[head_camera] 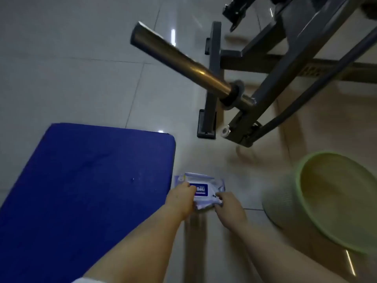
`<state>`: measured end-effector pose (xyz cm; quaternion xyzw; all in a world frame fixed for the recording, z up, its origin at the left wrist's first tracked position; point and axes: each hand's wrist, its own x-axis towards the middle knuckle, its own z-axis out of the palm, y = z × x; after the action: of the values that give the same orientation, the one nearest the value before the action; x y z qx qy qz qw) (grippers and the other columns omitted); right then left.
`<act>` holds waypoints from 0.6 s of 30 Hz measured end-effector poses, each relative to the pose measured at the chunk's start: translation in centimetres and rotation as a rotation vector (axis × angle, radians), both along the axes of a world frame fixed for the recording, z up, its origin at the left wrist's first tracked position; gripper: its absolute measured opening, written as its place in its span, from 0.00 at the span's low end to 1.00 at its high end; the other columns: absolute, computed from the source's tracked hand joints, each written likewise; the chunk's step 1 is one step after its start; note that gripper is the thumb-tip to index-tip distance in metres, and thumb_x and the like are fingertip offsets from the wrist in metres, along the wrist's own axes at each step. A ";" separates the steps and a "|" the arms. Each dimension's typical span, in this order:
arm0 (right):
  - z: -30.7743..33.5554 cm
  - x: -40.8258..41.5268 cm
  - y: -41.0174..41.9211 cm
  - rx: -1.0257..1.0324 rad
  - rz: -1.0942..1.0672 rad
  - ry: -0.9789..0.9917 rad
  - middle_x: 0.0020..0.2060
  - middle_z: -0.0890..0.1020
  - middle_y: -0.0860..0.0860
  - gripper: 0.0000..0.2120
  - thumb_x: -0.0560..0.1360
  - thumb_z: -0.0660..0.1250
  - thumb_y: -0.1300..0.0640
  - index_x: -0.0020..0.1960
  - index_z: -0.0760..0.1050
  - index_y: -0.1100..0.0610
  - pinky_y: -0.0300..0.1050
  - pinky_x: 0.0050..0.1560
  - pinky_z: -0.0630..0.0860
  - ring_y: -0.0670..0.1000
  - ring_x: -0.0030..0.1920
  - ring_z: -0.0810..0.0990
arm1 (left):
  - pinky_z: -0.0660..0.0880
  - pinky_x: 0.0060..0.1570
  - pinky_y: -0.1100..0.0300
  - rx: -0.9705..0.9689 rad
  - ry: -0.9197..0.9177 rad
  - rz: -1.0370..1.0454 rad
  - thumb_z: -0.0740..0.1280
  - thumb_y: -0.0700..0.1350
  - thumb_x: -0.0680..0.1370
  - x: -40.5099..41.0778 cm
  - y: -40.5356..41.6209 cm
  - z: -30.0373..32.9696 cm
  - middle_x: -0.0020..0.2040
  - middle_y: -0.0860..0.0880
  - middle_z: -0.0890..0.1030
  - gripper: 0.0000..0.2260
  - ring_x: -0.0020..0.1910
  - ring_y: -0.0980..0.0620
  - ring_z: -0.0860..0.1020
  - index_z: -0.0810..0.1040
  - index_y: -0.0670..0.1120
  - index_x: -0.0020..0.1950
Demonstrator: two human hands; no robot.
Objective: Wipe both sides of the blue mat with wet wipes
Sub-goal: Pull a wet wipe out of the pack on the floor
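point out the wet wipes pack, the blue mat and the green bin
wet wipes pack [201, 189]: head view, on its blue label.
blue mat [87, 180]: head view, on the middle of its top face.
green bin [297, 176]: head view, on its left rim.

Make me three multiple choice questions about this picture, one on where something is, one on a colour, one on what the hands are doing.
1. Where does the wipes pack lie?
A. on the mat
B. on the floor right of the blue mat
C. in the basket

2. What colour is the basket rim?
A. red
B. black
C. light green

3. What are the hands doing?
A. both hold the pack
B. both rest on the mat
C. one lifts the bar

Answers: 1 B, it sits on tile beside the mat's edge. 2 C, its rim shows pale green. 3 A, left hand and right hand grip it.
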<state>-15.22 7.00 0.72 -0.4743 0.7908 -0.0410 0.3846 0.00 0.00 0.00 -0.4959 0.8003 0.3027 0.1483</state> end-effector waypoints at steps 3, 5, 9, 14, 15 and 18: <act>-6.5 -0.6 -1.4 -0.045 -0.046 -0.033 0.62 0.74 0.53 0.20 0.75 0.65 0.59 0.67 0.69 0.57 0.40 0.54 0.68 0.52 0.60 0.74 | 0.73 0.59 0.52 -0.053 0.003 0.014 0.70 0.50 0.75 -1.2 -1.5 -5.8 0.67 0.46 0.70 0.23 0.63 0.44 0.72 0.70 0.48 0.68; -10.2 -1.0 -2.4 -0.059 -0.077 -0.063 0.62 0.74 0.53 0.22 0.74 0.67 0.57 0.66 0.67 0.57 0.41 0.53 0.70 0.52 0.59 0.75 | 0.68 0.64 0.51 -0.090 -0.024 -0.023 0.74 0.53 0.70 -1.6 -2.8 -9.0 0.68 0.47 0.67 0.31 0.67 0.44 0.68 0.67 0.49 0.70; -14.7 -1.1 -3.0 -0.086 -0.067 -0.046 0.63 0.73 0.50 0.26 0.73 0.69 0.54 0.67 0.63 0.54 0.43 0.52 0.71 0.51 0.59 0.75 | 0.60 0.68 0.52 -0.193 -0.072 -0.094 0.74 0.55 0.69 -1.8 -4.1 -13.1 0.69 0.47 0.65 0.33 0.68 0.46 0.65 0.64 0.50 0.69; -16.6 -0.6 -2.4 -0.106 -0.091 -0.047 0.60 0.74 0.49 0.24 0.71 0.71 0.55 0.62 0.63 0.52 0.42 0.50 0.73 0.50 0.55 0.76 | 0.53 0.74 0.47 -0.236 -0.096 -0.187 0.71 0.56 0.72 -2.0 -2.9 -15.3 0.74 0.47 0.59 0.38 0.74 0.46 0.58 0.56 0.48 0.76; -16.8 -0.6 -2.3 -0.106 -0.102 -0.045 0.59 0.74 0.49 0.25 0.71 0.72 0.54 0.61 0.62 0.51 0.44 0.50 0.75 0.50 0.54 0.76 | 0.54 0.73 0.47 -0.233 -0.083 -0.194 0.71 0.56 0.73 -2.0 -2.9 -15.4 0.74 0.47 0.60 0.38 0.73 0.46 0.58 0.56 0.48 0.76; -17.1 -0.5 -2.3 -0.084 -0.133 -0.038 0.56 0.75 0.48 0.25 0.70 0.73 0.54 0.58 0.61 0.49 0.47 0.48 0.78 0.50 0.51 0.77 | 0.58 0.71 0.49 -0.202 -0.014 -0.213 0.67 0.60 0.75 -1.5 -3.4 -15.5 0.71 0.48 0.64 0.33 0.71 0.47 0.61 0.61 0.49 0.75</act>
<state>-15.68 4.68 -16.33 -0.4355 0.8108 -0.1088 0.3757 -1.48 -3.43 -15.47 -0.4229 0.8736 0.1999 0.1345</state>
